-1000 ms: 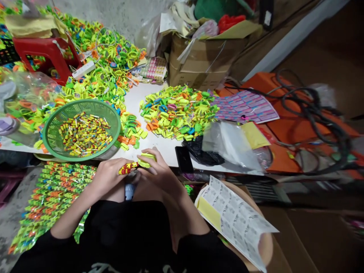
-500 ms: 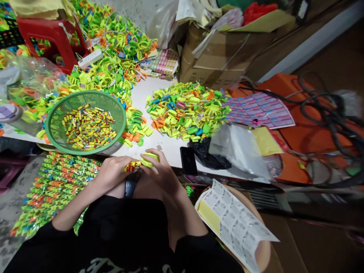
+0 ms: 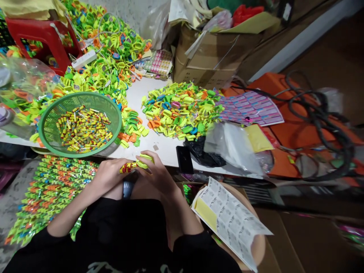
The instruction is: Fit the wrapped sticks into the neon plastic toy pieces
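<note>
Your view has shifted slightly since the earlier frame; your left hand (image 3: 108, 175), nearly closed, holds red-and-yellow tubes (image 3: 125, 168); your right hand (image 3: 159, 173), loosely curled, a yellow toy (image 3: 144, 162).

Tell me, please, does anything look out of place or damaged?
The red plastic stool looks out of place: it stands among heaped bright plastic pieces, odd for a seat. The yellow plastic piece in the right hand is too small to judge.

Yel-grn plastic pc (image 3: 141, 163) held up; red/yel tubes (image 3: 127, 167) just beside it, approx. horiz.
</note>
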Demonstrator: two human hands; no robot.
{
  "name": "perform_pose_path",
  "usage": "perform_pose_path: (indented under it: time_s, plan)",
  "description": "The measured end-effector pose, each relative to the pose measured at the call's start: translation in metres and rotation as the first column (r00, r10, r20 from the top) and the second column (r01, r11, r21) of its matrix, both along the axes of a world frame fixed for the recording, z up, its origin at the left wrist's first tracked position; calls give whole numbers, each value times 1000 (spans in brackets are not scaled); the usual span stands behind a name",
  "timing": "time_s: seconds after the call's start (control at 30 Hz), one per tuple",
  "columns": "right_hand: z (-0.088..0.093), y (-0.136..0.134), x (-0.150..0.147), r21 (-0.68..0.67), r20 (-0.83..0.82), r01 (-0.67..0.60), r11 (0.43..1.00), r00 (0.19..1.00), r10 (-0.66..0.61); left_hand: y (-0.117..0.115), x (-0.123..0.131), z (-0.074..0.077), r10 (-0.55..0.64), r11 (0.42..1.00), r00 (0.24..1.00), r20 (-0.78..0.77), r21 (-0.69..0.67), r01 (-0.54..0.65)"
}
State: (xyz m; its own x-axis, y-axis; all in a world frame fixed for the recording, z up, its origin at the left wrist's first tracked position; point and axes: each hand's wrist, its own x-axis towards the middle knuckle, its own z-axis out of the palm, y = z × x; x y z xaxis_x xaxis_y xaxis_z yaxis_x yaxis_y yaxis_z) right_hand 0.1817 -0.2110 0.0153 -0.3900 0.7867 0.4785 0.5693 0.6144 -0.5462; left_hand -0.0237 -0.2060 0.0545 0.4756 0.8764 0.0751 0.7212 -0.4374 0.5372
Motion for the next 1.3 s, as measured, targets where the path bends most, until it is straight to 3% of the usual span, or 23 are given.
perform_pose_path:
  time_s: [0.37, 0.63, 0.8, 0.93, 1.0, 1.07, 1.1, 1.13, 1.17, 1.2, 1.23, 1.27, 1.3]
  plan:
    - [-4, -1, 1, 20, -20, 19, 1000, 1000, -19, 0, 4, -1, -26, 999, 999, 24, -36, 26]
    - [7, 6, 7, 89, -26, -158, 983, 987, 161, 0, 3, 13, -14, 996, 999, 39, -86, 17]
    - [-6, 5, 2, 104, -45, -188, 977, 980, 194, 2, 2, 12, -37, 993, 999, 39, -111, 41]
    - [-23, 7, 2, -138, -18, -214, 967, 977, 214, 5, 2, -9, -76, 987, 996, -50, -144, 68]
    - [-26, 13, 16, -346, -1, -296, 890, 949, 315, 5, -2, -23, -90, 975, 994, -54, -210, 77]
    - [-26, 25, 43, -554, 0, -340, 760, 913, 409, 3, -11, -38, -47, 948, 999, 7, -316, 46]
    - [-25, 32, 60, -617, 0, -302, 727, 924, 383, 0, -17, -46, -6, 921, 998, 60, -389, 29]
    - [-25, 40, 76, -636, 9, -187, 749, 968, 250, -3, -23, -54, 49, 883, 992, 117, -470, 12]
    - [-25, 48, 91, -593, 4, -9, 805, 1000, 15, -7, -29, -62, 114, 833, 978, 175, -554, 2]
    - [-27, 55, 103, -510, -47, 193, 838, 967, -251, -11, -34, -71, 187, 780, 956, 226, -625, -5]
    - [-31, 62, 110, -417, -137, 380, 825, 872, -470, -16, -38, -80, 264, 729, 928, 263, -684, -13]
    - [-38, 68, 112, -342, -237, 509, 790, 766, -597, -21, -41, -88, 333, 683, 900, 281, -730, -25]
    - [-48, 73, 109, -300, -311, 570, 765, 699, -644, -26, -42, -97, 395, 646, 874, 283, -762, -45]
